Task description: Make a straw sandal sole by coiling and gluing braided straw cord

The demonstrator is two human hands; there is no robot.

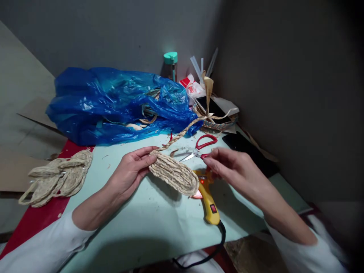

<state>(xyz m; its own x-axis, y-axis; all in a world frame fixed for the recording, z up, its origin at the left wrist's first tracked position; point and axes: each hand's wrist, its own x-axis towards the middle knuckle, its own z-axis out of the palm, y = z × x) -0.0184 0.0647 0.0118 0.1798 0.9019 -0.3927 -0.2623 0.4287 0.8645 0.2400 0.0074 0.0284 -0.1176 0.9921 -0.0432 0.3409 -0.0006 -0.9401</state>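
My left hand (135, 167) pinches one end of an oval coiled sole of braided straw (174, 174) between thumb and fingers. From that end a loose straw braid (184, 132) runs up toward the back right. My right hand (236, 168) is beside the other end, its fingers curled together; whether anything is between them is hidden. Below the sole and right fingertips lies a yellow hot glue gun (209, 204) with a red switch, a glowing light and a black cord. Scissors with red handles (206, 141) lie behind the right fingers, blades pointing left.
A blue plastic bag (113, 102) of straw strips spreads across the back. Several straw braided pieces (61, 178) lie at the left. A basket (218, 124) with a phone (213, 108) stands at the back right, near a teal-lidded bottle (170, 58). A dark flat object (247, 151) lies rightward.
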